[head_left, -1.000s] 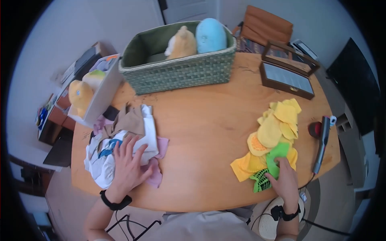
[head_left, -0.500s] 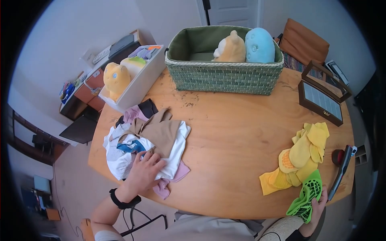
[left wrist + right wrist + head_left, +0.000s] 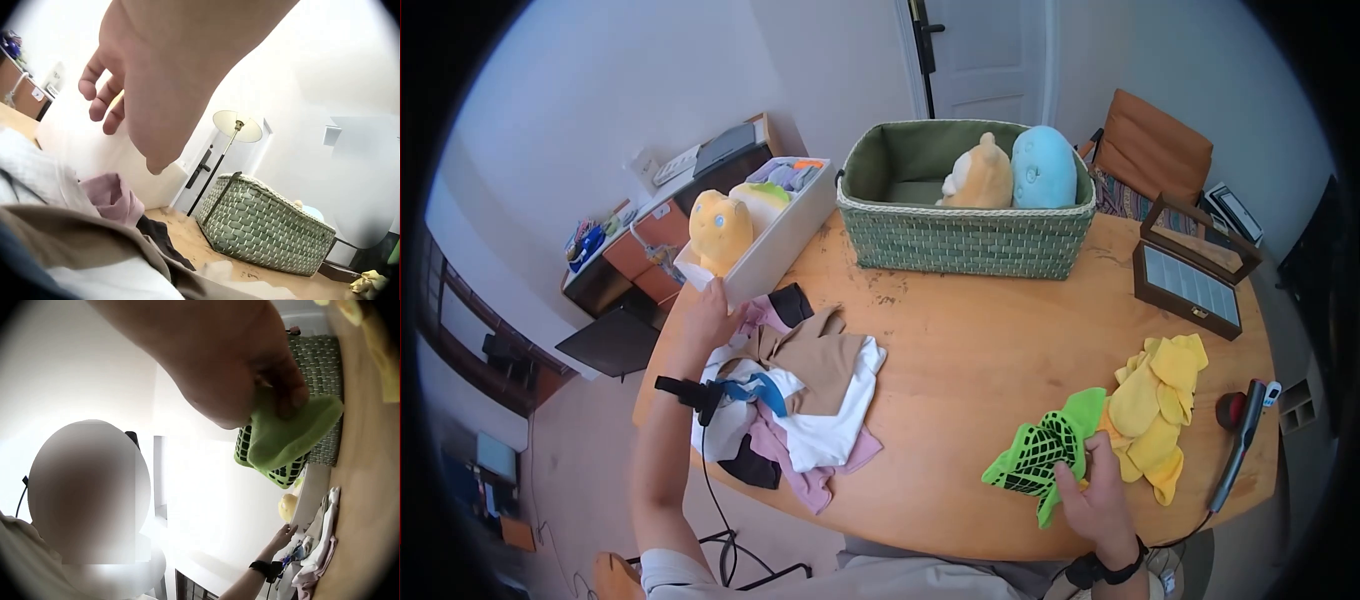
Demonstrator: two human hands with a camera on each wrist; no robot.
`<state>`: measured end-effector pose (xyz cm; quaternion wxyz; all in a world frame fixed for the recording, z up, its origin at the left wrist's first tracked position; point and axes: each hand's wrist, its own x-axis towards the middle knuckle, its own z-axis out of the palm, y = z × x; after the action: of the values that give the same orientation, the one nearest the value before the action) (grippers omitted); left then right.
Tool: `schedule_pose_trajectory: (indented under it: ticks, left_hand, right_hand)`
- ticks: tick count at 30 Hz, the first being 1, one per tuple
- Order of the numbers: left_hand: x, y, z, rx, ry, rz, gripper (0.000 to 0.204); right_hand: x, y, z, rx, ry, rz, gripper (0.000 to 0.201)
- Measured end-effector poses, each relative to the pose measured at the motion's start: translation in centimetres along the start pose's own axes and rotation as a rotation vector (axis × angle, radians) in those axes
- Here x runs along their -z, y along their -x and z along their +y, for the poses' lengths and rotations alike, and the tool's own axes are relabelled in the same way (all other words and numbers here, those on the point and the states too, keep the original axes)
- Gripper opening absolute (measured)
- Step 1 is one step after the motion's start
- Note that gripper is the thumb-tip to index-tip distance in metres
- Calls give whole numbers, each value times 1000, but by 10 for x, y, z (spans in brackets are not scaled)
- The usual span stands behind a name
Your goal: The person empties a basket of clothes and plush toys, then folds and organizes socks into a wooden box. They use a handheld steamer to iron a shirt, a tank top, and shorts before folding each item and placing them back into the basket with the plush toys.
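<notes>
In the head view my left hand is at the near end of the white bin, fingertips right at its rim. Its fingers hang relaxed and apart in the left wrist view. Below it lies a heap of clothes in brown, white, pink, blue and black. My right hand pinches a green cloth piece with a black grid pattern, held over the table's front right part. In the right wrist view, thumb and fingers close on its plain green side. Yellow cloth pieces lie just beyond that hand.
A yellow plush toy sits in the white bin. The green woven basket at the back holds a tan plush and a blue plush. Right of it stands a brown box, lid up. A corded styling tool lies at the right edge.
My left hand has moved from the clothes heap forward to the white bin's near end. The right hand has taken the green cloth off the yellow pieces, now held left of them. The head view has shifted.
</notes>
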<state>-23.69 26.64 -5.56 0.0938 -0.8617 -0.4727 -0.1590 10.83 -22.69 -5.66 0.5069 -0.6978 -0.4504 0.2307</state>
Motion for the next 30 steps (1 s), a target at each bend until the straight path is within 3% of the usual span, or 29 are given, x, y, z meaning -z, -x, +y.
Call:
schedule_pose_trajectory:
  ticks: [5, 8, 11, 12, 13, 14, 15, 16, 17, 19, 20, 22, 30]
  left_hand:
    - [-6, -15, 29, -28, 38, -9, 55]
    - [23, 9, 91, 93, -42, -15, 67]
    - [44, 72, 155, -168, 24, -192, 77]
    - [43, 94, 172, -303, 77, -205, 77]
    - [42, 117, 187, -295, 37, -324, 70]
    - [35, 137, 190, -300, 14, -336, 66]
    - [26, 153, 193, -309, -1, -347, 63]
    - [22, 162, 191, -288, -1, -326, 61]
    - [21, 166, 186, -269, -1, -307, 59]
    - [24, 176, 170, -296, 3, -318, 60]
    - [32, 180, 163, -304, 20, -335, 58]
    - [32, 190, 127, -348, 37, -319, 51]
    - [27, 189, 55, -464, 160, -262, 45]
  right_hand:
    - [-8, -11, -2, -50, -94, -9, 20]
    - [-11, -19, -12, -14, -114, 22, 20]
    - [-20, -31, -15, 57, -125, 69, 29]
    - [-23, -37, -17, 70, 61, 22, 34]
    - [-27, -38, -16, 76, 248, -29, 38]
    - [-32, -37, -8, 50, 261, -14, 38]
    - [-35, -34, 3, 137, 423, -124, 39]
    - [-33, -30, 9, 217, 584, -241, 39]
    - [-29, -25, 8, 177, 604, -227, 39]
    - [-21, -17, 8, 264, 711, -265, 44]
    - [-13, -11, 14, 238, 720, -262, 44]
    - [11, -1, 37, 207, 992, -418, 41]
    - [57, -3, 65, 93, 880, -198, 31]
